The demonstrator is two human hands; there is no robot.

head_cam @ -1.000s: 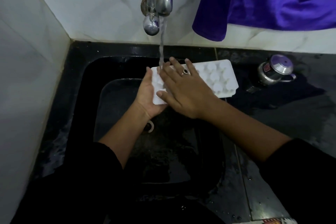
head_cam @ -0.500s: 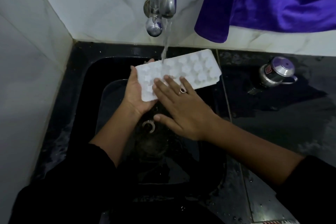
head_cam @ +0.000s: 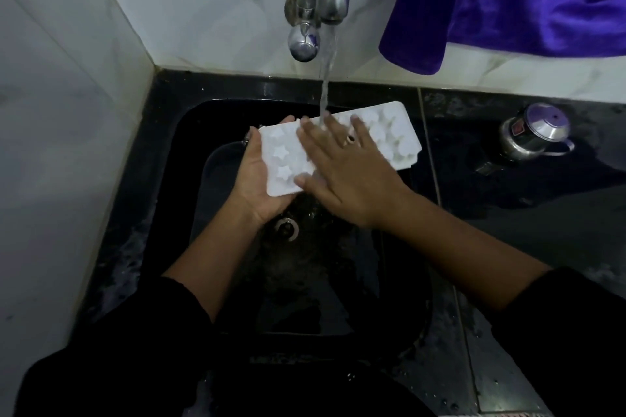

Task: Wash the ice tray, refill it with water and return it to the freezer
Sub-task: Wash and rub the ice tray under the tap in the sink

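The white ice tray (head_cam: 342, 145) is held over the black sink (head_cam: 176, 213), its long axis running from 8 to 2 o'clock, with water from the tap (head_cam: 321, 0) at 12 o'clock falling onto it. The left hand (head_cam: 257, 179) grips the tray's 8 o'clock end, fingers curled around the edge. The right hand (head_cam: 345, 173) lies flat and spread on top, grasping nothing; a steel pot (head_cam: 531, 135) sits on the dark surface at 3 o'clock.

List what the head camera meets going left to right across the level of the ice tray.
White wall tile → sink rim → left hand → ice tray → right hand → black counter → steel pot.
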